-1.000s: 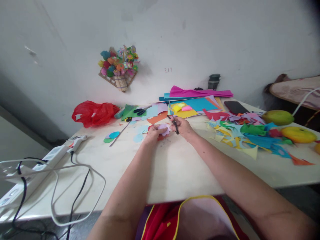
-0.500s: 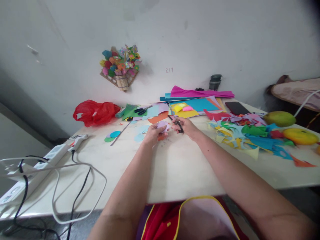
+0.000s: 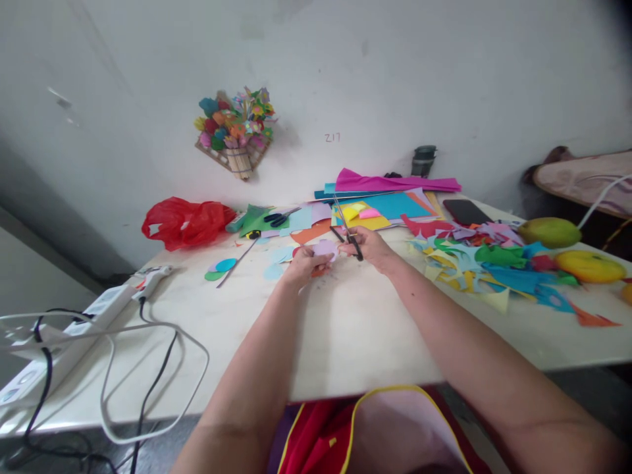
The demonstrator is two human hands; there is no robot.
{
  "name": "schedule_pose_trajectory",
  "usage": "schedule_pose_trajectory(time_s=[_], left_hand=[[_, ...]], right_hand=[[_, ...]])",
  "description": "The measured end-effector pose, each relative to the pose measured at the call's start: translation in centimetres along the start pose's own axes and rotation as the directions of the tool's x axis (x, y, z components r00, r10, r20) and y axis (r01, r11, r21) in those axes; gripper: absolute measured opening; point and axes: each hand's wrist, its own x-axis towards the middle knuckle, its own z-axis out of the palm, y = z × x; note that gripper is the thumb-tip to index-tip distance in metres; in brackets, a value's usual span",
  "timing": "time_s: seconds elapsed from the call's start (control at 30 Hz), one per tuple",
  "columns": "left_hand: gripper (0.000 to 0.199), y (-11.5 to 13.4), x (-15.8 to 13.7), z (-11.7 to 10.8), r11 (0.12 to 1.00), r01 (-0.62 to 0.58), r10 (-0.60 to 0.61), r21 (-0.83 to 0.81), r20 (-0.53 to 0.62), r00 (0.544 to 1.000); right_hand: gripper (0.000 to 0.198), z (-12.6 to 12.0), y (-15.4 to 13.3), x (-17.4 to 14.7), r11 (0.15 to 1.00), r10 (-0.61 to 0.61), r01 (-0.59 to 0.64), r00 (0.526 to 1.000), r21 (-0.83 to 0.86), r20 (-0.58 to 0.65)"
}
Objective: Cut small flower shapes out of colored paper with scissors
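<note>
Over the middle of the table, my left hand (image 3: pixel 305 264) pinches a small lilac paper piece (image 3: pixel 326 249) with a rounded outline. My right hand (image 3: pixel 368 245) is closed around the black handles of a pair of scissors (image 3: pixel 353 243), whose blades point up and away from me. The scissors are beside the lilac paper, and I cannot tell whether they touch it. Light blue paper circles (image 3: pixel 274 270) lie just left of my left hand. Blue and green paper discs (image 3: pixel 226 264) rest farther left.
Paper scraps (image 3: pixel 469 263) and mangoes (image 3: pixel 590 266) cover the right side. Coloured sheets (image 3: pixel 399 205), a second pair of scissors (image 3: pixel 279 217) and a red plastic bag (image 3: pixel 185 222) lie along the back. A power strip (image 3: pixel 74 342) with looping cables is at left; a phone (image 3: pixel 467 212) lies back right.
The lilac paper has turned slightly in my left hand. The scissors have shifted a little, with their blades angled differently. The whole view has moved very slightly.
</note>
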Motion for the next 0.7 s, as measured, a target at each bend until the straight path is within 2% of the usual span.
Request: schedule_pose_trajectory(time_s=[0.17, 0.27, 0.53, 0.6, 0.7], left_hand=[[0.032, 0.0, 0.0, 0.2, 0.998, 0.033, -0.034, 0.054, 0.009, 0.999], [0.033, 0.1, -0.1, 0.3, 0.999, 0.041, -0.041, 0.032, -0.008, 0.999], [0.039, 0.3, -0.1, 0.1, 0.990, 0.113, -0.123, -0.086, -0.115, 0.986], [0.039, 0.3, -0.1, 0.3, 0.989, 0.097, -0.110, -0.113, -0.115, 0.987], [0.035, 0.2, 0.1, 0.4, 0.985, -0.005, -0.018, -0.172, -0.133, 0.991]], right_hand=[[0.042, 0.6, 0.2, -0.1, 0.999, 0.023, -0.021, 0.999, -0.048, 0.033], [0.040, 0.9, 0.4, -0.1, 0.996, 0.007, -0.004, 1.000, -0.084, 0.028], [0.046, 1.5, 1.1, 0.3, 0.999, -0.030, 0.026, 0.996, -0.038, -0.087], [0.046, 1.7, 1.3, 0.3, 0.999, -0.029, 0.027, 0.994, -0.022, -0.105], [0.044, 2.1, 1.3, 0.2, 1.000, -0.020, 0.020, 0.994, 0.004, -0.110]])
